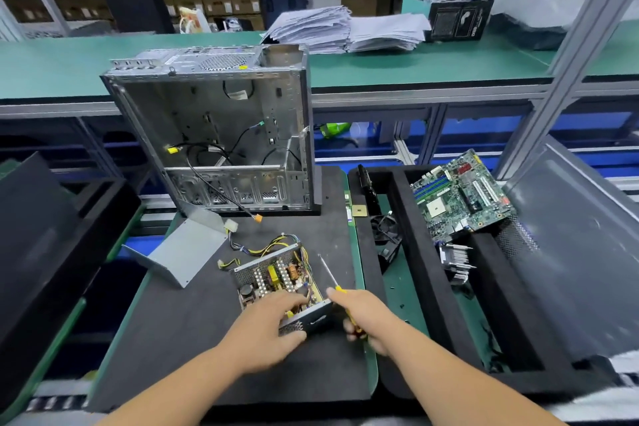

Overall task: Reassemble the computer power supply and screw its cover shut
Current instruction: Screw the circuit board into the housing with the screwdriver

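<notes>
Power supply open on the mat, cover not yet fitted.

Your left hand (268,325) grips the near end of the open power supply (276,282), steadying it on the black mat (179,339). Your right hand (363,316) holds the screwdriver (331,275), fingers curled round its handle. The grey cover (183,252) lies apart, to the left; next, you likely need to fetch and seat it before any screwing.

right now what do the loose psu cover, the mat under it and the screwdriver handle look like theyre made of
Loose psu cover: seemingly thin sheet metal, dull grey, with crisp folded edges.
Mat: probably foam or soft rubber, matte black, faintly grainy.
Screwdriver handle: likely hard plastic, yellow with red, mostly hidden in the right hand; its shaft looks like bright steel.
</notes>
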